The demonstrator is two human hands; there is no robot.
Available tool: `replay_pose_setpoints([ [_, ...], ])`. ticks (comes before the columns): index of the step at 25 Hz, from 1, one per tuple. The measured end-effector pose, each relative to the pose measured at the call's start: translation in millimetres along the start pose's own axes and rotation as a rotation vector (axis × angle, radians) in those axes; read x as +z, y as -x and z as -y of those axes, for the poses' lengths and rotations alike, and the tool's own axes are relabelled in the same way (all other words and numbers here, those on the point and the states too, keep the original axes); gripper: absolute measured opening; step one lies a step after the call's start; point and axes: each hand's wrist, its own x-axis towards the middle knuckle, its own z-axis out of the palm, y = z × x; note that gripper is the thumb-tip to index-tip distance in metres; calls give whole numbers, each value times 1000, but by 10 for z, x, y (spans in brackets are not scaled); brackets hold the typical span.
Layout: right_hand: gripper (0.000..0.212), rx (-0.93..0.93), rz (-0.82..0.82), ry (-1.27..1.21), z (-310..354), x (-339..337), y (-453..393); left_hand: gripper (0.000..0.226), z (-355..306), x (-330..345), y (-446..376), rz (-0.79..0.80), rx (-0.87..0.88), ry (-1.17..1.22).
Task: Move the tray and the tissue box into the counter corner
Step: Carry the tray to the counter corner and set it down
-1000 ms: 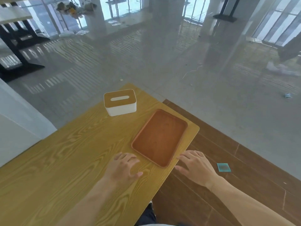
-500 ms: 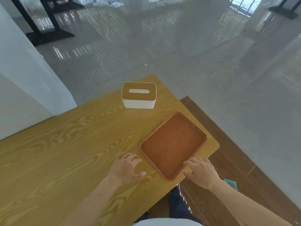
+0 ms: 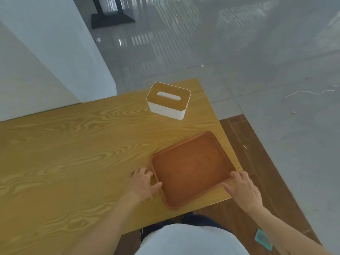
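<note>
Both hands, left hand (image 3: 142,183) and right hand (image 3: 242,188), flank tray (image 3: 191,168)

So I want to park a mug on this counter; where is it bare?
Bare wood runs left of the tissue box and tray, to the wall. Crowded: the right end, with left hand and right hand at the tray's edges.

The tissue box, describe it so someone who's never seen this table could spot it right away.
Start at the yellow wooden table and go to its far right corner. The tissue box stands there, beyond the flat brown tray that both hands touch. It is the only upright thing there: white sides, a wooden top with a white slot.
</note>
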Motion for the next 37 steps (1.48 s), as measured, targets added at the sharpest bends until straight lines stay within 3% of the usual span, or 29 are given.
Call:
replay_pose_setpoints([
  [7, 83, 118, 159, -354, -159, 12, -246, 62, -345, 61, 45, -78, -285, 266],
  [17, 75, 240, 206, -579, -56, -38, -329, 47, -508, 88, 47, -74, -415, 561],
  [22, 85, 432, 263, -1152, 162, -134, -310, 49, -451, 101, 38, -106, -449, 770],
  [24, 76, 454, 316, -1310, 310, -154, -270, 50, -429, 82, 58, -125, -459, 866],
  [28, 54, 379, 512, -1394, 608, -184, -217, 45, -385, -8, 191, -176, -483, 1053],
  [37, 55, 79, 762, -1233, 1344, -307, -199, 42, 296, -417, 949, -487, -499, 1316],
])
